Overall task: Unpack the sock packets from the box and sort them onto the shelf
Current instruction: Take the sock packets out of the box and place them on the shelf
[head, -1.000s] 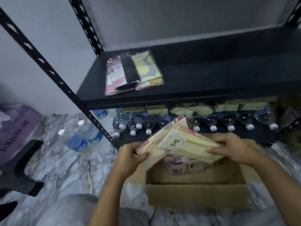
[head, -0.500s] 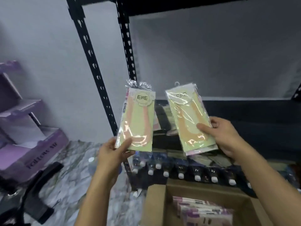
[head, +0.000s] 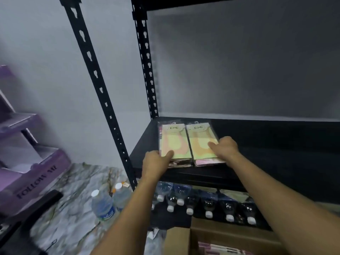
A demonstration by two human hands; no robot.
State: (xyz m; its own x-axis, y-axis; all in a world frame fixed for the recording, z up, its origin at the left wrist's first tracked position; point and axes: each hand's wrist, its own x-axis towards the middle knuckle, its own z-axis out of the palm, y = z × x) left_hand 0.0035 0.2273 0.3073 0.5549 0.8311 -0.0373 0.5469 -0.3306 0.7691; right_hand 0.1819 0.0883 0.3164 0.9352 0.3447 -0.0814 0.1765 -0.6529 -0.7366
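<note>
Two yellow-green sock packets labelled ENE lie side by side at the left end of the black shelf, on top of other packets whose pink and dark edges show beneath. My left hand holds the lower corner of the left packet, thumb on top. At the right edge of the right packet, my right hand grips with its thumb laid across the wrapper. The open cardboard box sits below, with pink packets inside.
Black slotted uprights frame the shelf's left side. Several water bottles lie under the shelf, and two more stand on the marble floor. A purple cardboard display stands at the left, a dark object before it.
Both hands lifted the two packets out of the box, held them up apart, then carried them forward and down onto the stack on the shelf. The camera tilted up.
</note>
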